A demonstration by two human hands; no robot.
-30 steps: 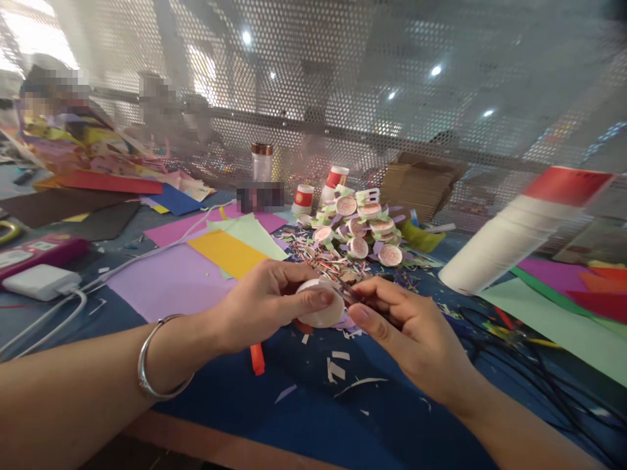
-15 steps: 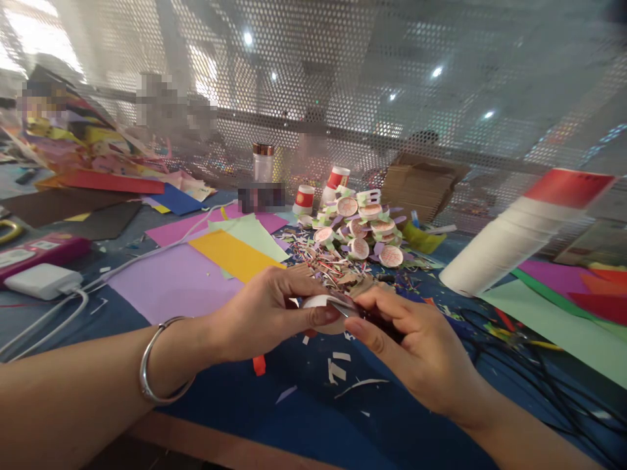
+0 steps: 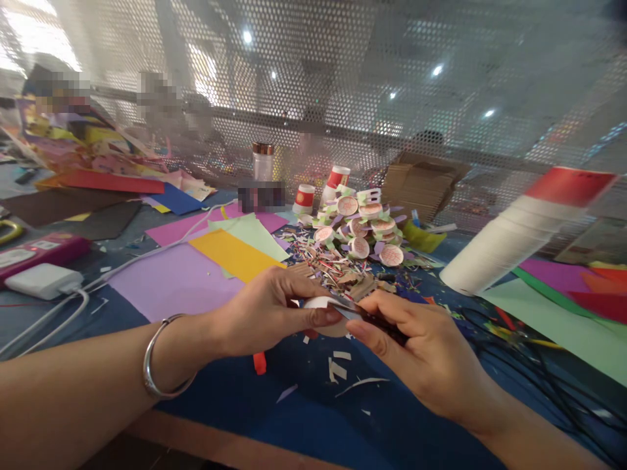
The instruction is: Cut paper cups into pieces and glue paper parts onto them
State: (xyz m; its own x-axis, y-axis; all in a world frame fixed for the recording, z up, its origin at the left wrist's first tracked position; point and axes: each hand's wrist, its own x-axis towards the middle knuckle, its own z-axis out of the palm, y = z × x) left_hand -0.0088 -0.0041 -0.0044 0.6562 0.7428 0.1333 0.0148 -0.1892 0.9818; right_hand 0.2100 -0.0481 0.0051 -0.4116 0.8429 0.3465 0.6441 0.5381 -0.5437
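Note:
My left hand [image 3: 289,303] pinches a small white paper piece [image 3: 318,303] between thumb and fingers, near the middle of the view. From the right, my right hand [image 3: 409,343] is closed on a dark-handled tool with a metal blade [image 3: 345,303], which looks like scissors. The blade touches the white piece beside my left thumb. A pale rounded part [image 3: 336,326] shows below my left thumb. Just beyond my hands lies a heap of paper scraps [image 3: 337,271], and behind it a pile of small round paper pieces with red patterns [image 3: 359,247].
A leaning stack of paper cups [image 3: 514,232] stands at right, above black cables [image 3: 533,372]. Purple paper [image 3: 171,281] and a yellow strip [image 3: 235,254] lie at left, near a white charger [image 3: 44,281]. A jar [image 3: 263,164] and folded cardboard [image 3: 421,186] stand behind.
The blade now lies flatter, with more of it visible over the white piece. My right hand has tilted slightly, and my left hand has hardly moved.

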